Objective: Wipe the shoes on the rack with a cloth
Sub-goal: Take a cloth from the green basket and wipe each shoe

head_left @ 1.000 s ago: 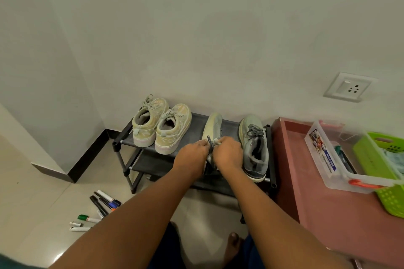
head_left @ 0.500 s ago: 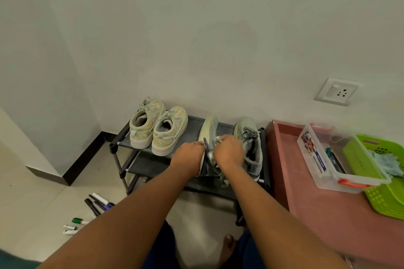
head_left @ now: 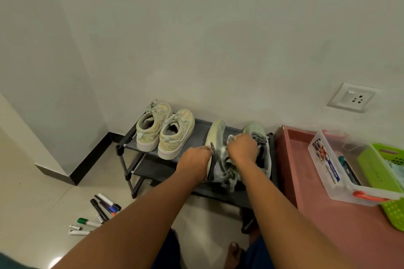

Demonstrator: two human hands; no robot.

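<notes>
We are in the middle of wiping the grey shoe (head_left: 215, 137) tipped on its side on the top shelf of the rack (head_left: 197, 129), which we take as our landmark. This shoe lies right of the rack's middle, its pale sole turned toward the beige pair (head_left: 165, 130) at the rack's left end. Our left hand (head_left: 194, 160) steadies it at the heel, fingers curled round the sole edge. Our right hand (head_left: 241, 148) bunches the cloth (head_left: 227, 172) against the upper, fingers curled over it, and loose folds hang toward the rack's front rail. The second grey shoe (head_left: 260, 137) stands upright at the rack's right end, just beside our right hand. By our judgement the beige pair's state cannot be told. The next move calls for drawing the cloth along the upper toward the toe while the left hand holds the shoe from sliding, then setting it upright.
</notes>
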